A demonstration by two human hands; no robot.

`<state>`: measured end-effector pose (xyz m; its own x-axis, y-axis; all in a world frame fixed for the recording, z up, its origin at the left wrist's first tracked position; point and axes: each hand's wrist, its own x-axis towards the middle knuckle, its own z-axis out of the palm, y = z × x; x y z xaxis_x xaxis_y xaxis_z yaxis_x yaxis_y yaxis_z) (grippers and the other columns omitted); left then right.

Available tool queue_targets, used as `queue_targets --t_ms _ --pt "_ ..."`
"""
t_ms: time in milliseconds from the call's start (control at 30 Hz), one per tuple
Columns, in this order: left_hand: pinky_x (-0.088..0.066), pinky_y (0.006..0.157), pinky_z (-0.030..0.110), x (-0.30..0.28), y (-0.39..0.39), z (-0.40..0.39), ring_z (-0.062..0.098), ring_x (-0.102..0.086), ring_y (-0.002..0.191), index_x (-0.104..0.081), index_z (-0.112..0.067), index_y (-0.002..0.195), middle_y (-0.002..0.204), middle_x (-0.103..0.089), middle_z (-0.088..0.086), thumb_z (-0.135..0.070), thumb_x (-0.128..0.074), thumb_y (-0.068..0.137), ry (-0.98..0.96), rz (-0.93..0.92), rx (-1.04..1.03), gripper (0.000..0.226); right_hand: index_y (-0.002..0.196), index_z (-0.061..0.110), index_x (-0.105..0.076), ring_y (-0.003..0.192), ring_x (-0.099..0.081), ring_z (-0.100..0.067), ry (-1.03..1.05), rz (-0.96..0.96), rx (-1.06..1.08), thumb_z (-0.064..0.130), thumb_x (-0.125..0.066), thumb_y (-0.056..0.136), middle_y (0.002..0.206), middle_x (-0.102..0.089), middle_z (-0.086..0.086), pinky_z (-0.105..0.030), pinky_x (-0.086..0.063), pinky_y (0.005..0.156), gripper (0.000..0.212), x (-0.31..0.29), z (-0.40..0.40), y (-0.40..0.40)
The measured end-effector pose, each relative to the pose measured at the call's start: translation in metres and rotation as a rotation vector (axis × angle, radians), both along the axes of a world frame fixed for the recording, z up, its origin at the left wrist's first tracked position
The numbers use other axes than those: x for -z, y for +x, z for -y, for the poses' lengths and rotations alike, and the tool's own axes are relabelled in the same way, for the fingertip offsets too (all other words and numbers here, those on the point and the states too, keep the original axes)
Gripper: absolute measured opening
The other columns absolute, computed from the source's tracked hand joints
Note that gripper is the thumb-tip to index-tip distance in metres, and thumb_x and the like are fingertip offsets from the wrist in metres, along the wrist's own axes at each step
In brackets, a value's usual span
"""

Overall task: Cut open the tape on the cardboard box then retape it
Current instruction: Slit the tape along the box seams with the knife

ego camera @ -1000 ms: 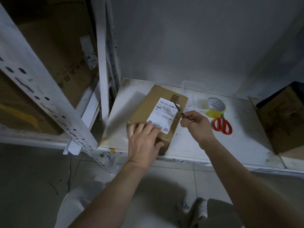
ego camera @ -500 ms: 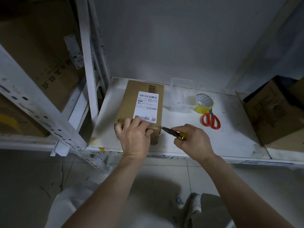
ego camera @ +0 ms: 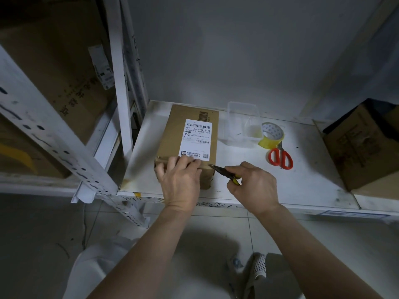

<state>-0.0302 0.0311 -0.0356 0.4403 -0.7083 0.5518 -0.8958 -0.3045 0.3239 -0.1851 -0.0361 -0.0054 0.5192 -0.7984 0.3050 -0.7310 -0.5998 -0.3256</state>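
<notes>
Cardboard box [ego camera: 172, 143], brown and oblong, lies flat on our white shelf board [ego camera: 302, 180] with its white shipping label [ego camera: 197, 138] facing up and its near end close to the board's front edge. Both our forearms reach forward and up from the bottom of the view, bare to the wrists. Our left hand [ego camera: 181, 182] lies palm down over the near end of the box, fingers fairly straight and slightly spread, their tips pressing on the top face just below the label while the heel of the hand hangs over the near end face. Our right hand [ego camera: 252, 186] sits just to the right of the box's near right corner, knuckles up, fingers curled around a utility knife [ego camera: 224, 172] with a yellow and black handle. The knife points left, and its dark tip meets the box at the top edge of that near right corner, right beside our left fingertips. We cannot tell whether the blade has entered the tape. Behind our right hand, well apart from the box, a roll of yellowish packing tape [ego camera: 272, 135] stands tilted against a clear plastic container [ego camera: 243, 124], with red-handled scissors [ego camera: 280, 157] lying just in front of the roll. An open carton [ego camera: 362, 147] sits at the right end of the board.
</notes>
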Motion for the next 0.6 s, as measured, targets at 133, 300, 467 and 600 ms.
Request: queue_targets --t_ms 133,300,467,600 --pt "-0.028 0.081 0.035 -0.001 0.001 -0.002 0.021 -0.056 0.089 -0.075 -0.022 0.092 0.094 -0.070 -0.007 -0.020 -0.079 0.069 0.025 0.017 0.001 0.023 0.097 0.029 -0.074 0.058 -0.059 -0.017 0.083 0.067 0.045 0.016 -0.071 0.071 0.071 -0.066 0.007 -0.018 -0.040 0.050 0.029 0.000 -0.003 0.000" --pt "-0.027 0.080 0.036 -0.005 -0.002 -0.003 0.021 -0.055 0.089 -0.075 -0.023 0.090 0.092 -0.069 -0.008 -0.020 -0.079 0.068 0.055 0.014 -0.011 0.023 0.104 0.028 -0.072 0.055 -0.057 -0.015 0.532 0.465 0.284 0.017 -0.065 0.077 0.074 -0.070 0.008 -0.032 -0.055 0.061 0.030 -0.018 0.010 0.006" --pt "-0.027 0.079 0.036 -0.008 -0.002 -0.001 0.023 -0.058 0.085 -0.075 -0.023 0.088 0.088 -0.069 -0.007 -0.019 -0.079 0.069 0.068 0.002 -0.005 0.020 0.102 0.029 -0.073 0.057 -0.059 -0.020 0.533 0.375 0.296 0.019 -0.065 0.078 0.071 -0.069 0.006 -0.038 -0.058 0.061 0.027 -0.024 0.015 0.014" --pt "-0.028 0.078 0.036 -0.009 0.001 0.000 0.021 -0.054 0.084 -0.074 -0.024 0.084 0.086 -0.067 -0.007 -0.027 -0.071 0.075 0.054 -0.012 0.014 0.009 0.102 0.026 -0.072 0.053 -0.056 -0.017 0.556 0.410 0.379 0.019 -0.064 0.078 0.062 -0.064 0.007 -0.037 -0.057 0.061 0.027 -0.018 0.031 0.014"
